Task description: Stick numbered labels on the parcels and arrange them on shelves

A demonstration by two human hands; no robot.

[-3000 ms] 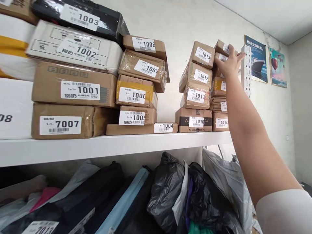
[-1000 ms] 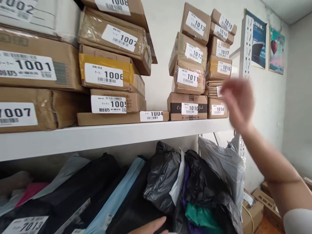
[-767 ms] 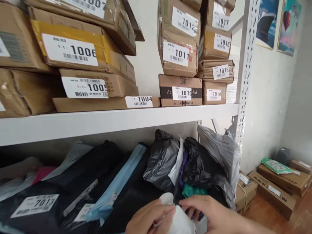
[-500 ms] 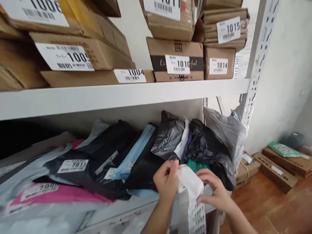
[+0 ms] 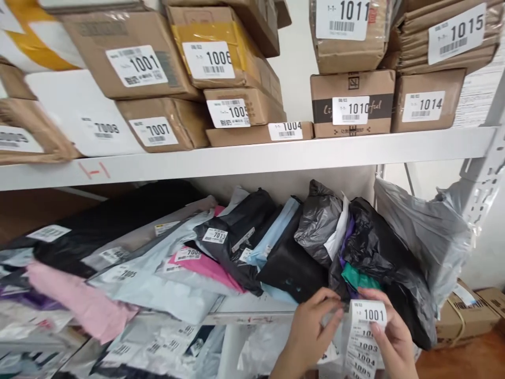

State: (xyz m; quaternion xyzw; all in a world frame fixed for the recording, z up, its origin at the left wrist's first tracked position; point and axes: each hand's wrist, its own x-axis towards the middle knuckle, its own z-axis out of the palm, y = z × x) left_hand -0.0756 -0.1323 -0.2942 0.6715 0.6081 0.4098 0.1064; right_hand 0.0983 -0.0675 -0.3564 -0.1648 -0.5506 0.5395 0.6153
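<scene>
Our right hand pinches a strip of numbered labels in front of the lower shelf.
The strip is white with black print, 1001 on top and 1003, 1004, 1005 below (the second number is partly covered); beside it our left hand has its fingers curled, and we cannot tell whether that grip closes on anything. Beyond, we see plastic parcels heaped along the white shelf, a reddish-brown floor at right, labelled cardboard boxes stacked on the upper shelf, then a pale wall.
</scene>
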